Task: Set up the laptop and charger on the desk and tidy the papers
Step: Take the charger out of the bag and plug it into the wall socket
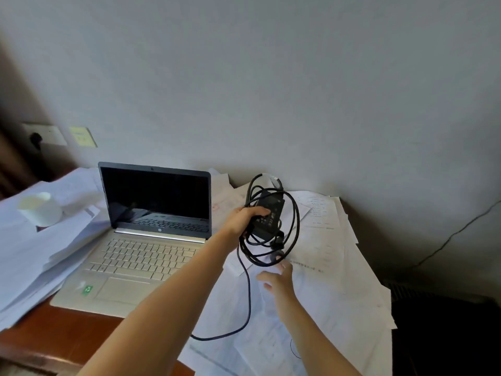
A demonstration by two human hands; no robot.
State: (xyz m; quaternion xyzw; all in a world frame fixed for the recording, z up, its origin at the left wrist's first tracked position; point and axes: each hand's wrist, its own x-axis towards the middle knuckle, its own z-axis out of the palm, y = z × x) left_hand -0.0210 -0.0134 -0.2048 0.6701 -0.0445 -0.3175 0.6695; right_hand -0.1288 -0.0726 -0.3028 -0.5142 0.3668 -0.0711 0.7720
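Observation:
A silver laptop stands open on the wooden desk, its screen dark. To its right, my left hand grips a black charger brick and holds it above the papers, its cable looped around it. One strand of the cable hangs down and trails across the sheets. My right hand hovers just below the loops, fingers spread and holding nothing. Loose white papers cover the right half of the desk.
A thick stack of papers lies left of the laptop with a white paper cup on it. Wall sockets sit at the back left, one with a plug in it. A dark cable runs along the wall at the right.

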